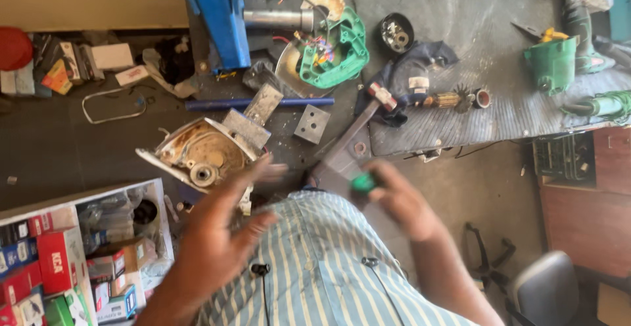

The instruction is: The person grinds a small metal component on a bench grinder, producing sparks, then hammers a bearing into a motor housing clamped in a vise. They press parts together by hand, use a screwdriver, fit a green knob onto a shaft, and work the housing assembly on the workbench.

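Two hands working: my right hand (401,201) is pinching a small green part (363,182), my left hand (220,234) is hovering open and empty; dismantled tool housings (332,53) are lying across the tabletop (473,17), unassembled.

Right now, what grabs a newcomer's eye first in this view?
Dead centre, the person's two hands: the right hand pinches a small green part, while the left hand hangs open and empty, fingers spread, both motion-blurred above a striped shirt. Just beyond, a bright green opened tool housing with loose wires lies on the cluttered workbench, and a bare motor armature sits to its right.
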